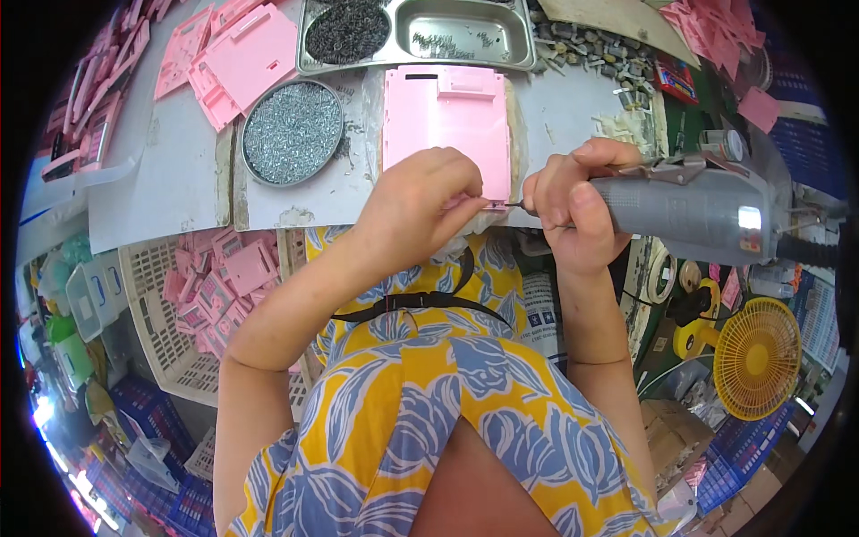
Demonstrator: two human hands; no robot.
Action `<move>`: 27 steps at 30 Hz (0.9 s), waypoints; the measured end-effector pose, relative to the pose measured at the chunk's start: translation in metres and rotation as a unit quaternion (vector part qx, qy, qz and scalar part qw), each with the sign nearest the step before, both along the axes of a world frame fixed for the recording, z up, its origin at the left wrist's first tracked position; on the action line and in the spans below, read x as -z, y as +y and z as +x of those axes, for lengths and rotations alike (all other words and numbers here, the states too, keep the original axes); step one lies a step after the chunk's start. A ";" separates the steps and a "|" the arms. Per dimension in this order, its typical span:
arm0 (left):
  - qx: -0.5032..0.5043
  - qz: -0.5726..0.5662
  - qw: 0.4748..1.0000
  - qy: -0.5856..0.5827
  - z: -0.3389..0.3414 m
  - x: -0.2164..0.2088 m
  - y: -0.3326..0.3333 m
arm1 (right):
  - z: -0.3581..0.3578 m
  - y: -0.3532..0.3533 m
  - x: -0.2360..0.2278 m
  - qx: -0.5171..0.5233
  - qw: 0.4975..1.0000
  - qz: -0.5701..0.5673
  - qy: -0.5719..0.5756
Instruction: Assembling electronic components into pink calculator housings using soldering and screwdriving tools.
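Note:
A pink plastic panel (pixel 438 125) lies on the worktable in front of me, with a slot and a raised block at its far end. My left hand (pixel 429 197) is closed at the panel's near edge, thumb and finger pinched by the near right corner; what they pinch is hidden or too small to name. My right hand (pixel 577 201) is wrapped round the front of a grey electric screwdriver (pixel 680 210), held level from the right. Its thin bit (pixel 514 205) points left and reaches the panel's near right corner, by my left fingertips.
A round dish of small screws (pixel 293 132) stands left of the panel. Behind it, a metal tray (pixel 465 31) holds dark springs. Pink panels (pixel 246 63) lie at the far left, small metal parts (pixel 591 54) at the far right. A crate (pixel 161 331) of pink parts and a yellow fan (pixel 757 358) stand below.

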State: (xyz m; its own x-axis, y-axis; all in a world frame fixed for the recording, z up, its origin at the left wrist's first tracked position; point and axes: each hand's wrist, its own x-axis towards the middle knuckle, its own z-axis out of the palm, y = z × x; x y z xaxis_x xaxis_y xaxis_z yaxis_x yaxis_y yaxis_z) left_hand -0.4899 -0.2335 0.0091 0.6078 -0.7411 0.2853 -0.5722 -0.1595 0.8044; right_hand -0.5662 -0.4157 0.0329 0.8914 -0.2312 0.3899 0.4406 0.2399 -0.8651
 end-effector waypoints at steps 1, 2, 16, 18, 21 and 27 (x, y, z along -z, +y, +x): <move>0.001 -0.004 1.000 -0.022 -0.002 0.003 -0.001 | 0.000 0.000 0.002 -0.004 1.000 -0.002 -0.005; 0.002 -0.008 0.999 -0.044 -0.004 0.006 -0.003 | 0.001 0.000 0.003 -0.006 1.000 -0.003 -0.001; -0.017 -0.010 0.997 -0.079 -0.005 0.016 -0.006 | 0.006 0.003 0.007 -0.035 0.999 0.007 0.017; -0.018 -0.010 0.997 -0.071 -0.006 0.015 -0.005 | 0.004 0.004 0.007 -0.026 0.999 -0.001 0.031; -0.013 -0.005 0.998 -0.060 -0.006 0.013 -0.006 | 0.003 0.004 0.009 0.001 0.998 -0.041 0.044; -0.083 -0.256 0.958 0.095 -0.005 -0.047 -0.013 | 0.009 0.015 -0.005 0.096 0.978 -0.150 0.107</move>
